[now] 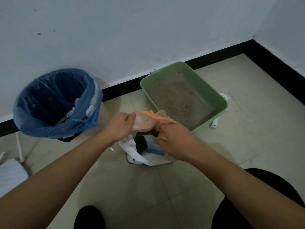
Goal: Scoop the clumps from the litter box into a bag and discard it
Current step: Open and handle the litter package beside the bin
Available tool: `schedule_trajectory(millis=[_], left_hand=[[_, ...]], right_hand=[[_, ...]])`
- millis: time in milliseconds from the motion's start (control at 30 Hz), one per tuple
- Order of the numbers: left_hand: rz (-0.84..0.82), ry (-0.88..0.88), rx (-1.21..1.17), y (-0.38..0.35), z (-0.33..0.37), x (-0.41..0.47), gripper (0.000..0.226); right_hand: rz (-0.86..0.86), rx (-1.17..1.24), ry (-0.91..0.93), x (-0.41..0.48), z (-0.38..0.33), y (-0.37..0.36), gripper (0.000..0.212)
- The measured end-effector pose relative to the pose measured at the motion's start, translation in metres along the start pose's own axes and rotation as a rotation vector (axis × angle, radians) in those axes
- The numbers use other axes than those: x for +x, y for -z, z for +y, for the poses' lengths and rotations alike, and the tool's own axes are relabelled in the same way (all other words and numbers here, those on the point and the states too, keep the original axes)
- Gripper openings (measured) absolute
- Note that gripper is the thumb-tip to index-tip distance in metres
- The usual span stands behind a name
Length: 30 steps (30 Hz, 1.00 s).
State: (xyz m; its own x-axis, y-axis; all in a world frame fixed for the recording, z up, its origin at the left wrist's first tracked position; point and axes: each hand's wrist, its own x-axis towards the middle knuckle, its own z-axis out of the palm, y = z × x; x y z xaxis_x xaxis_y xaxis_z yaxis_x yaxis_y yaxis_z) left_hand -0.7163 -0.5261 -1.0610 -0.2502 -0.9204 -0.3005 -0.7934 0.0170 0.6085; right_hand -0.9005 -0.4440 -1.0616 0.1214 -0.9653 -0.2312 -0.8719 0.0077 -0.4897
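Orange plastic of the thin bag (143,120), pinched at its mouth by the left hand (121,125) and the right hand (175,140) at seven o'clock of the litter box (212,96), could be torn if tugged apart sharply, and would then leak once filled.

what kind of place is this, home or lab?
Likely a room corner in a home: a green litter box filled with litter sits on the tiled floor by the black baseboard, near a bin lined with a blue bag.
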Motion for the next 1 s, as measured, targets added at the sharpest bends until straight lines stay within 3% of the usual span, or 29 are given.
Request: schedule_trajectory(millis=[100,200,267,367,467,567,600,667,767,867,1000], left_hand=[[0.094,0.015,-0.08,0.001,0.001,-0.001,0.05],[0.154,0.06,-0.106,-0.006,-0.002,-0.006,0.053],[0.128,0.109,-0.078,-0.011,-0.005,-0.009,0.052],[0.068,0.201,-0.055,-0.013,-0.004,-0.009,0.052],[0.022,0.253,-0.046,-0.015,-0.002,-0.011,0.052],[-0.031,0.372,-0.212,-0.019,-0.001,-0.009,0.049],[-0.042,0.426,-0.305,-0.019,0.001,-0.007,0.047],[-0.053,0.533,-0.486,-0.017,0.008,-0.004,0.043],[-0.071,0.669,-0.838,-0.009,0.021,-0.002,0.035],[-0.144,0.727,-1.067,0.001,0.031,-0.001,0.036],[-0.058,0.794,-1.216,0.005,0.035,0.001,0.034]], right_hand=[[0.369,-0.139,0.152,-0.024,-0.002,0.015,0.036],[0.638,-0.171,-0.008,-0.036,-0.003,-0.004,0.059],[0.53,0.084,-0.235,-0.035,0.003,-0.015,0.063],[0.218,0.464,-0.48,-0.033,0.017,-0.01,0.042],[0.001,0.261,-0.447,-0.037,0.034,0.0,0.058],[0.07,0.182,-0.386,-0.039,0.038,0.007,0.066],[0.125,0.31,-0.387,-0.038,0.034,0.008,0.06],[0.213,0.81,-0.466,-0.034,0.022,0.01,0.042],[0.08,1.469,-0.612,-0.031,0.013,0.017,0.024],[0.003,1.824,-0.711,-0.026,0.021,0.025,0.022],[0.045,2.111,-0.849,-0.009,0.029,0.028,0.025]])
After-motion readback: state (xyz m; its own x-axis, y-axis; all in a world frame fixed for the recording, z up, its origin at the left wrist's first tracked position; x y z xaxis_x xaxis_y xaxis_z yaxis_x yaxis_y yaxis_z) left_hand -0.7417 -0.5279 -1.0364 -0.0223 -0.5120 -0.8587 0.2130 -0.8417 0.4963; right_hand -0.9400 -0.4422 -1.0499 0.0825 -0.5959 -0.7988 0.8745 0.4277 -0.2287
